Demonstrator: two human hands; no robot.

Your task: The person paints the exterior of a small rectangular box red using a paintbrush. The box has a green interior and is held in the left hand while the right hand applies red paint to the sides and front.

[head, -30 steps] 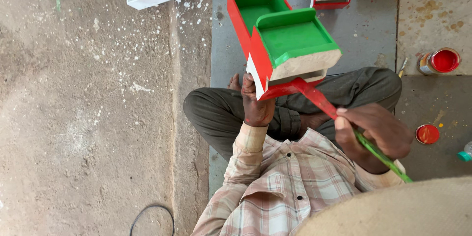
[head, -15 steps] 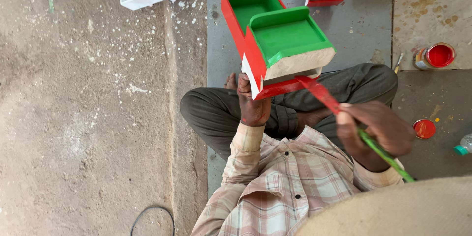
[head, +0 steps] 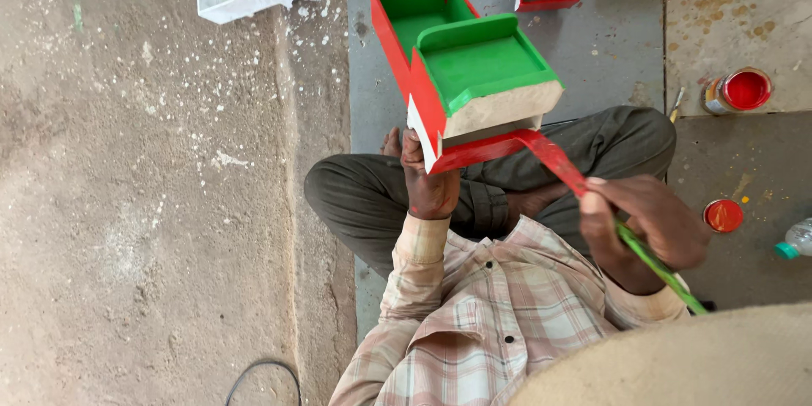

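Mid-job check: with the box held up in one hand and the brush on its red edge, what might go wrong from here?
1. The left hand alone props the green and red painted box from below; its grip may slip or smudge wet-looking red paint.
2. The red-loaded brush with green handle, in the right hand, works above the grey trouser leg; drips may land there.
3. The open tin of red paint stands close to the knee and might be knocked.

Cut off and hidden bits
Plastic bottle (head: 795,241) clipped by right edge; brush (head: 655,264) tip probably under the tray (head: 474,68); left hand (head: 430,182) fingers hidden.
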